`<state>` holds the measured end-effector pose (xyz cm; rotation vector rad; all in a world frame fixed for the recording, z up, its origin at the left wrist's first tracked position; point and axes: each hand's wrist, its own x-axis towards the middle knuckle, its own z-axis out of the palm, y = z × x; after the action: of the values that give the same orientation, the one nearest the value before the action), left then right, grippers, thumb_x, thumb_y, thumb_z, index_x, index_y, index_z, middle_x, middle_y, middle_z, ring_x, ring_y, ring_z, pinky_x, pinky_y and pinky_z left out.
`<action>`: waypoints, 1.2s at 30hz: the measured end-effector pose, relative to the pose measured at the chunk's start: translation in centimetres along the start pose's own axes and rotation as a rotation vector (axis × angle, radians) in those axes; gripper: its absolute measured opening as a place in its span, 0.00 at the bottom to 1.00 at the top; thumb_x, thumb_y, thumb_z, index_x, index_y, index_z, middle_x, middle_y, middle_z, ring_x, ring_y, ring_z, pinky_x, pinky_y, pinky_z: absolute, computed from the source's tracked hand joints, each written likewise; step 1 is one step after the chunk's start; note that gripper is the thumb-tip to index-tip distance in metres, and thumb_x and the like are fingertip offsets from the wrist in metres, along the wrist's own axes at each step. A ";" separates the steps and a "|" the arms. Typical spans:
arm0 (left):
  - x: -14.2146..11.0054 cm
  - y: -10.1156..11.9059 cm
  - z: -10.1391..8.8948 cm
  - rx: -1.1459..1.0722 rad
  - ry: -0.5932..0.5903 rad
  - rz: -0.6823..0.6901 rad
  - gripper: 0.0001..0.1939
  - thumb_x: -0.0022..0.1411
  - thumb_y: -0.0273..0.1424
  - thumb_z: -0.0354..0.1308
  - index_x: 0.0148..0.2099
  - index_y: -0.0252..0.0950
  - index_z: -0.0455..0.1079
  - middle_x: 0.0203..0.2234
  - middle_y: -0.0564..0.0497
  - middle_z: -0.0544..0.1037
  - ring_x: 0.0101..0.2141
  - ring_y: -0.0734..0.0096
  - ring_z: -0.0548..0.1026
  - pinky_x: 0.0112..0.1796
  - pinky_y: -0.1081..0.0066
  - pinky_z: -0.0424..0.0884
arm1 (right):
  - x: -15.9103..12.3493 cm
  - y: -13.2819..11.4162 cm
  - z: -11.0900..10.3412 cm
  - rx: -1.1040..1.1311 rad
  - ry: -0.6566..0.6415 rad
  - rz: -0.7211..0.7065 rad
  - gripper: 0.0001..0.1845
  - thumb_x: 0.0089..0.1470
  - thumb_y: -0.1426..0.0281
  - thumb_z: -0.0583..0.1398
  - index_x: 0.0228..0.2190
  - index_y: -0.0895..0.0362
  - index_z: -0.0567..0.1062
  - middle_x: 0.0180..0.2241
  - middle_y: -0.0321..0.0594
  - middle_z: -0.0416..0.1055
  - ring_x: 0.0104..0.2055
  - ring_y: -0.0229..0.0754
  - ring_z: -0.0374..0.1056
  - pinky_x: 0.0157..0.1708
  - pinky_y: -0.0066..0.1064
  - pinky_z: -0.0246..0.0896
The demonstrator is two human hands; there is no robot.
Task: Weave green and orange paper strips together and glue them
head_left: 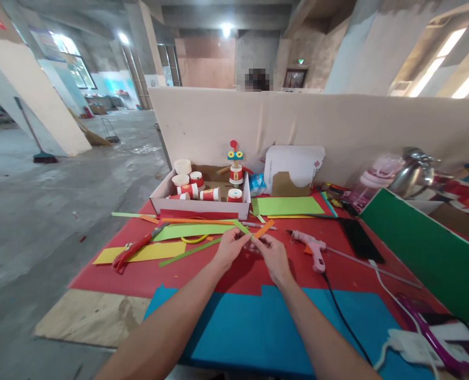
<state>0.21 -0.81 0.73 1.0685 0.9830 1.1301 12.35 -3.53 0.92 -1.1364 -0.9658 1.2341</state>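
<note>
My left hand (234,245) pinches a narrow green paper strip (241,227) that slants up to the left. Close beside it, my right hand (272,253) has its fingers closed on an orange paper strip (264,228) pointing up to the right. The two strips meet between my fingertips, where their ends are partly hidden; I cannot tell whether they are joined. Left of my hands lie green paper (195,230), a dark green strip (190,252), yellow paper (147,253) and red-handled scissors (135,250). A pink glue gun (311,248) rests to the right.
Behind my hands stands a shallow box (200,206) of paper cups with a cup figure (236,169). A black phone (361,240), a green board (424,253), a power strip (420,345) and cables line the right side. A white partition (317,119) rises at the back.
</note>
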 end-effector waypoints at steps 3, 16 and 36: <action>0.2 -0.2 -0.3 0.030 0.028 0.008 0.16 0.44 0.40 0.65 0.24 0.32 0.66 0.17 0.53 0.71 0.21 0.75 0.68 0.24 0.74 0.65 | 0.0 0.0 -0.1 0.020 -0.049 0.028 0.18 0.34 0.58 0.69 0.26 0.58 0.77 0.23 0.37 0.76 0.27 0.42 0.73 0.34 0.34 0.70; -0.2 0.6 -0.2 0.031 0.008 0.072 0.18 0.46 0.41 0.64 0.22 0.34 0.62 0.15 0.55 0.67 0.19 0.78 0.64 0.23 0.75 0.61 | 0.1 0.1 -0.3 0.109 -0.076 0.148 0.21 0.30 0.58 0.71 0.26 0.59 0.75 0.22 0.37 0.75 0.25 0.37 0.72 0.33 0.31 0.70; -0.1 0.1 0.0 0.038 -0.050 0.022 0.13 0.45 0.37 0.65 0.27 0.32 0.68 0.21 0.53 0.71 0.23 0.76 0.68 0.26 0.75 0.65 | 0.1 0.6 0.2 0.185 0.031 0.055 0.17 0.33 0.61 0.70 0.24 0.58 0.74 0.24 0.38 0.76 0.28 0.44 0.74 0.35 0.38 0.72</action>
<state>0.13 -0.86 0.82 1.1349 0.9586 1.1017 12.07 -3.45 0.36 -1.0386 -0.7841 1.3172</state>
